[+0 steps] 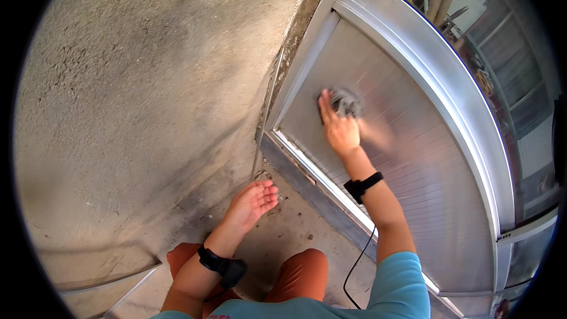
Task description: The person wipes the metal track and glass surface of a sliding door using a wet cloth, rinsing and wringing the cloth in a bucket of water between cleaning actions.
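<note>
My right hand (342,133) presses a grey cloth (347,103) flat against a ribbed metal door panel (425,177). The cloth shows beyond and beside my fingers, slightly blurred, and a dim reflection of the hand lies on the metal to its right. Palm turned up and fingers loosely curled, my left hand (254,201) hangs in the air above the concrete floor with nothing in it. Each wrist wears a black strap.
A rough plastered wall (146,97) rises on the left. Between it and the door frame (299,71) stands a thin rod (268,106). Glass (509,75) above the panel shows assorted objects. A black cable (350,274) hangs near my right arm. A grey sill (310,195) runs below the door.
</note>
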The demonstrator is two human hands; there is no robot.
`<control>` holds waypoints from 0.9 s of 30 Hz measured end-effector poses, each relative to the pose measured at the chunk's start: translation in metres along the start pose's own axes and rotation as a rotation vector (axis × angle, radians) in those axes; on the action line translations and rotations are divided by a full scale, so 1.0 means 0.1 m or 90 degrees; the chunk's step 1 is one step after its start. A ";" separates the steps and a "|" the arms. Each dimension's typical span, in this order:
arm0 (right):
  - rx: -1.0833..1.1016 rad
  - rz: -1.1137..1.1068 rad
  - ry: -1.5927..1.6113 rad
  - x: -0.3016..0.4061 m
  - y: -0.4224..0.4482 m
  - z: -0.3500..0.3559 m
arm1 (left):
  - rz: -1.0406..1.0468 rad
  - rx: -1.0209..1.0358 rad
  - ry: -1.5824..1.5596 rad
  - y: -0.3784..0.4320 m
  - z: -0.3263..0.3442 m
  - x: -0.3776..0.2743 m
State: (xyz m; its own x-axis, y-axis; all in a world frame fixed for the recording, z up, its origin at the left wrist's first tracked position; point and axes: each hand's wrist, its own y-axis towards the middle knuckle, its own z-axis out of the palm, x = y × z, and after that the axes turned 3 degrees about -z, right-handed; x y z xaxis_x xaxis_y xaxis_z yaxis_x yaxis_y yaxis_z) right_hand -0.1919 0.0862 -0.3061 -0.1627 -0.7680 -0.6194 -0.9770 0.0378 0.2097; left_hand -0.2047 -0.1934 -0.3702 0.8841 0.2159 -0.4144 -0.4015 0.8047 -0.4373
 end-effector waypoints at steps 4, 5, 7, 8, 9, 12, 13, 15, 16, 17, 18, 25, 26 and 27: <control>0.134 -0.122 -0.041 0.46 -0.34 0.65 | 0.009 0.013 -0.001 0.05 0.02 0.03; 0.209 -0.165 -0.034 0.48 -0.40 0.73 | 0.008 0.016 -0.003 0.06 0.02 0.05; 0.181 -0.150 -0.032 0.40 -0.28 0.54 | -0.008 0.006 -0.007 0.05 -0.01 0.05; 0.157 -0.135 -0.028 0.34 -0.21 0.39 | -0.005 0.005 -0.008 0.05 -0.01 0.03; 0.073 -0.090 -0.044 0.20 -0.11 0.18 | 0.002 0.001 -0.007 0.04 -0.02 0.01; -0.121 0.058 -0.110 -0.35 0.32 -0.51 | 0.006 0.004 -0.015 0.09 -0.03 0.00; -0.139 0.100 -0.065 -0.50 0.42 -0.70 | 0.004 0.003 -0.019 0.10 -0.04 0.00; -0.192 0.075 -0.021 -0.60 0.42 -0.76 | -0.006 -0.001 -0.012 0.13 0.01 0.02; -0.203 0.059 -0.029 -0.58 0.42 -0.68 | -0.017 -0.010 -0.005 0.14 0.03 0.03; -0.215 0.043 -0.036 -0.52 0.41 -0.58 | -0.014 -0.010 -0.003 0.15 0.03 0.02; -0.125 0.029 -0.086 -0.42 0.38 -0.52 | -0.010 -0.013 0.000 0.16 0.02 0.03; 0.055 -0.229 -0.049 0.16 -0.04 0.33 | 0.016 -0.012 -0.012 0.13 -0.03 -0.02; 0.036 -0.158 -0.024 0.12 0.01 0.26 | 0.020 -0.012 -0.012 0.12 -0.02 -0.04; -0.026 -0.097 -0.084 0.01 0.18 0.00 | 0.020 -0.015 -0.008 0.10 -0.03 -0.06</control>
State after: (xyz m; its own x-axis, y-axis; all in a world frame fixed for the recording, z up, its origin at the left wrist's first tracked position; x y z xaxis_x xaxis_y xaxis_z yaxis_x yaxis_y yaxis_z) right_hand -0.2096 0.0861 -0.3028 -0.0333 -0.6726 -0.7392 -0.9858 -0.0995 0.1350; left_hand -0.2148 -0.1882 -0.3746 0.8738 0.2476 -0.4186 -0.4346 0.7838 -0.4436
